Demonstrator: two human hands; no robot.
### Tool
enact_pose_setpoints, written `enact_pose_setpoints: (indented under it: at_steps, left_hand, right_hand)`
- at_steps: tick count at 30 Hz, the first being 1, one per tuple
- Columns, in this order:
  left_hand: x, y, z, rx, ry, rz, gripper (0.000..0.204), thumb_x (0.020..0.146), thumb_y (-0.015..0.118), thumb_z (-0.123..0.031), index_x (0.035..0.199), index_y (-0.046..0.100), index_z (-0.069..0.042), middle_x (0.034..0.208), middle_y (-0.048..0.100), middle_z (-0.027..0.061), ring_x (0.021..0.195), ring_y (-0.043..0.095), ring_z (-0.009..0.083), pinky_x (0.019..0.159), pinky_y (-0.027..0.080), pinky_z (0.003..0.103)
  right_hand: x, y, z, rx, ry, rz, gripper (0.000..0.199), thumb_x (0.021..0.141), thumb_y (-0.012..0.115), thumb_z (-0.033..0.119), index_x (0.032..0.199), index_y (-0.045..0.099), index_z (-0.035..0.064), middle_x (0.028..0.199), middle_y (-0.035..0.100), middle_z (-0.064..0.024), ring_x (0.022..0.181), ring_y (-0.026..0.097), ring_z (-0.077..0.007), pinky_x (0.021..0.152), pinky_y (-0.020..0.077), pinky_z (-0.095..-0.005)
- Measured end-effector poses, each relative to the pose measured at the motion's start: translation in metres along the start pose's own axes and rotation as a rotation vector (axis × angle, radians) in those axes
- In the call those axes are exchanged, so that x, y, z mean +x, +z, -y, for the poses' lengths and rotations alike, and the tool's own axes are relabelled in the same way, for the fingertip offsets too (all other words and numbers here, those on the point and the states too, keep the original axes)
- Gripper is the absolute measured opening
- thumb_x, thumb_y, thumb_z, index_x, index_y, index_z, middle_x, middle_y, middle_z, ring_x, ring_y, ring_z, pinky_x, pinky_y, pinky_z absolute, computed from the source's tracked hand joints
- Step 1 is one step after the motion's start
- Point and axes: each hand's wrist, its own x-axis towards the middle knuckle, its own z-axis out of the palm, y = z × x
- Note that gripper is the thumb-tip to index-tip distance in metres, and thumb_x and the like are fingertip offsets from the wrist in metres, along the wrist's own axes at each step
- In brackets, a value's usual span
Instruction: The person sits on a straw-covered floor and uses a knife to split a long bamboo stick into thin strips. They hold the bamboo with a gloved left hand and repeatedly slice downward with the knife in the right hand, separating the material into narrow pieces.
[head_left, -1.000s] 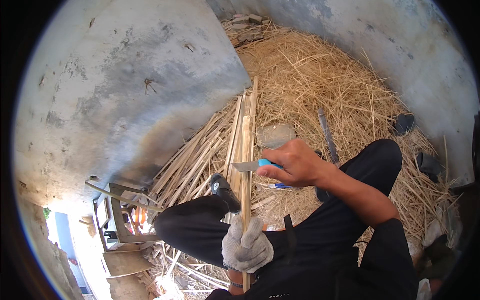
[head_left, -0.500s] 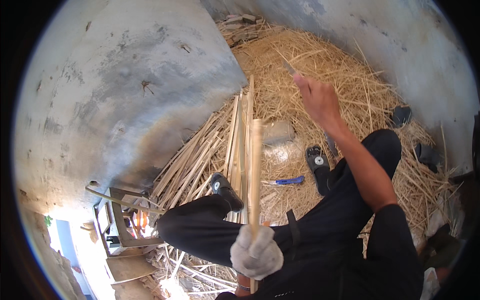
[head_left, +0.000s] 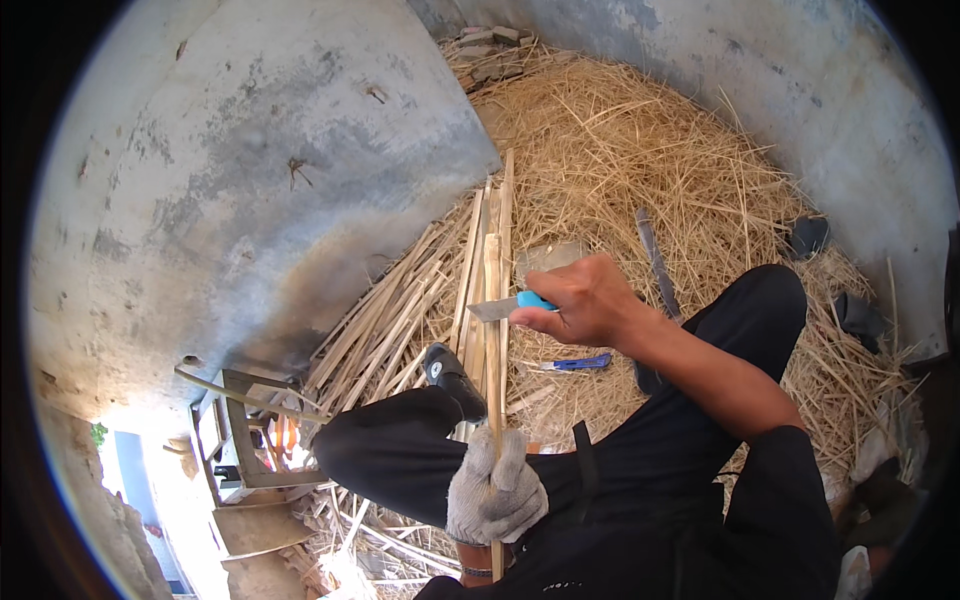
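Note:
My left hand (head_left: 497, 492), in a pale knit glove, is closed around the lower part of a narrow bamboo strip (head_left: 492, 265) that points away from me. My bare right hand (head_left: 580, 300) grips a knife (head_left: 495, 309) with a light-blue handle. Its wide grey blade lies across the strip, below the strip's far end; whether it touches the strip I cannot tell. Beyond and beside the strip, long split bamboo pieces (head_left: 375, 300) lie in a spread bundle on the floor. A dark-blue utility knife (head_left: 582, 362) rests on the shavings between my legs.
A deep pile of straw-like shavings (head_left: 650, 140) covers the floor ahead, up to the plastered wall (head_left: 260, 150). A long dark tool (head_left: 656, 258) lies beyond my right knee. At left stands a small wooden frame (head_left: 235, 440). Broken bricks (head_left: 490, 40) sit in the far corner.
My right hand has swung back toward me and left, bringing the knife blade from beyond over to the strip. My gloved left hand has shifted slightly left and up, still holding the strip.

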Motion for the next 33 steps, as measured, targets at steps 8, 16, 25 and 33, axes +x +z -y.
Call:
enact_pose_setpoints:
  at_steps: [8,16,25,33]
  left_hand:
    - [-0.003,0.028,0.013,0.223,-0.059,-0.121,0.047,0.109,0.032,-0.043,0.080,0.048,-0.010,0.040,0.033,-0.0054,0.024,0.030,0.0086,0.026,0.027,0.025]
    - [-0.003,0.011,0.000,0.214,0.025,-0.156,0.050,0.110,0.027,-0.044,0.087,0.050,-0.006,0.041,0.035,-0.0046,0.027,0.036,0.0085,0.026,0.033,0.025]
    - [-0.012,0.027,0.012,0.430,-0.144,-0.171,0.041,0.110,0.032,-0.034,0.084,0.049,-0.008,0.045,0.036,-0.0029,0.029,0.032,0.0088,0.027,0.027,0.023]
    - [-0.008,0.021,-0.002,0.572,0.145,-0.395,0.035,0.108,0.039,-0.032,0.094,0.053,-0.004,0.043,0.036,-0.0014,0.028,0.030,0.0098,0.028,0.022,0.024]
  right_hand:
    - [0.018,-0.034,-0.073,-0.152,0.634,-0.225,0.059,0.105,0.044,0.050,0.070,0.061,0.0059,0.045,0.045,-0.0048,0.039,0.046,-0.0186,0.038,0.0360,-0.0387]
    - [0.008,-0.016,-0.013,0.131,0.006,-0.036,0.052,0.100,0.055,0.049,0.067,0.056,0.0095,0.048,0.050,-0.0068,0.039,0.050,-0.0237,0.041,0.0384,-0.0391]
    - [0.008,-0.030,-0.081,-0.432,0.521,-0.199,0.056,0.102,0.051,0.051,0.068,0.055,0.0073,0.049,0.049,-0.0102,0.040,0.049,-0.0229,0.041,0.0372,-0.0401]
    - [0.005,-0.038,-0.033,0.146,0.305,-0.106,0.056,0.104,0.048,0.051,0.070,0.059,0.0081,0.046,0.044,-0.0044,0.040,0.042,-0.0160,0.041,0.0344,-0.0381]
